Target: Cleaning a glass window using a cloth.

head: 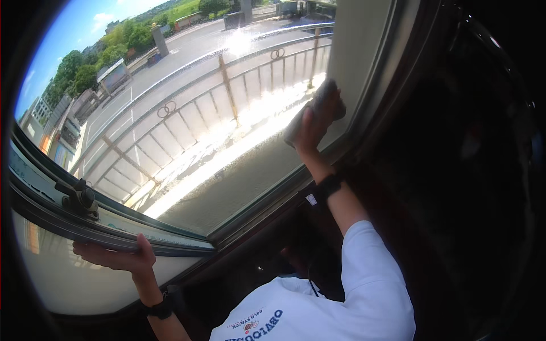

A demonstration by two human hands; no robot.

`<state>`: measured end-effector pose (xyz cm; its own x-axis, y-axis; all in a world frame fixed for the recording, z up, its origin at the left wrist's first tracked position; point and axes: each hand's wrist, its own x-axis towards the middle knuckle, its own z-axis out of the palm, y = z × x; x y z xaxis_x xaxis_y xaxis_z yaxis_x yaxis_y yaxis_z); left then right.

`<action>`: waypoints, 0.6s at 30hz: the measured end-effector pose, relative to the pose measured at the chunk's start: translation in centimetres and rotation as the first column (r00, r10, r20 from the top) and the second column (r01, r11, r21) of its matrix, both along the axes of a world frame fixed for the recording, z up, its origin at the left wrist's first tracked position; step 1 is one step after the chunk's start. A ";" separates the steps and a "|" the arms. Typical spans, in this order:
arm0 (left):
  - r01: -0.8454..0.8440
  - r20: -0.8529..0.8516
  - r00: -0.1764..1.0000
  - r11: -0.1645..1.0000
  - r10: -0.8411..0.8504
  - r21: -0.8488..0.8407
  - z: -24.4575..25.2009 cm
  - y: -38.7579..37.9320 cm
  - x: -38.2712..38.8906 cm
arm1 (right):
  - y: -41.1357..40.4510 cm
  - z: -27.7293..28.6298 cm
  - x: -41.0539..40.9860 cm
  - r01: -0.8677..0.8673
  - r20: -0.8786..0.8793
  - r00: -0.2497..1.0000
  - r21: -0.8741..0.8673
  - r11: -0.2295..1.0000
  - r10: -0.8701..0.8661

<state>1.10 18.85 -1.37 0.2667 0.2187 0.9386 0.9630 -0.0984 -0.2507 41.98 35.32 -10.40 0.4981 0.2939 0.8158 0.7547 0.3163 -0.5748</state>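
My right hand (312,128) holds a dark grey cloth (325,94), bunched and pressed against the window pane (251,179) near its lower right corner. Parts of the cloth stick out on both sides of the palm. My left hand (115,258) is at the edge of the sash frame (162,243), thumb up on it and fingers stretched along it. Just above that hand, a dark window latch (83,200) is fixed to the frame. Both wrists wear black bands.
A bottom rail (260,209) runs under the pane, and a second glass panel (64,273) lies below the left hand. Through the glass show a metal railing (222,81) with rusty posts, a paved yard (192,47) and trees (136,34). Strong glare crosses the glass; the right side is dark.
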 end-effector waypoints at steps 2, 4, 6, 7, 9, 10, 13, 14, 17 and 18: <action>0.003 0.012 1.000 1.000 -0.003 -0.008 0.3 0.1 0.1 | -0.3 -4.2 0.3 0.068 0.097 0.994 -0.112 0.991 -0.057; 0.014 0.008 1.000 1.000 -0.014 -0.008 0.6 0.5 0.3 | -0.7 -5.7 0.3 -0.015 0.153 0.988 -0.021 1.000 0.018; -0.008 -0.034 0.999 1.000 0.009 0.010 1.2 0.5 -0.1 | -0.9 -3.5 -0.4 0.011 0.170 0.985 -0.075 0.997 0.002; -0.006 -0.047 0.999 1.000 0.007 0.007 1.4 0.3 -0.2 | -1.0 -1.2 -0.7 0.015 0.234 0.972 -0.058 0.998 -0.001; -0.030 -0.054 0.998 0.999 0.031 0.027 1.8 0.3 0.1 | -0.9 4.4 -0.2 0.033 0.355 0.934 -0.004 0.999 -0.030; -0.007 -0.061 0.998 1.000 0.009 0.029 2.0 0.4 0.4 | -0.6 7.7 0.6 0.046 0.413 0.909 0.033 0.998 -0.056; -0.012 -0.019 1.000 1.000 0.013 0.025 2.1 0.3 1.0 | 1.1 16.1 3.3 0.060 0.428 0.891 0.222 0.973 -0.152; -0.023 -0.028 0.999 1.000 0.023 0.011 2.3 0.2 1.0 | 1.1 18.2 4.1 0.066 0.405 0.897 0.267 0.961 -0.174; -0.045 -0.031 0.998 0.999 0.046 0.015 1.4 0.0 0.7 | 2.1 17.6 6.6 0.104 0.285 0.947 0.155 0.982 -0.146; -0.044 -0.026 0.999 0.999 0.045 0.010 1.4 -0.2 0.6 | 3.0 16.1 6.9 -0.005 0.140 0.990 0.156 0.988 -0.017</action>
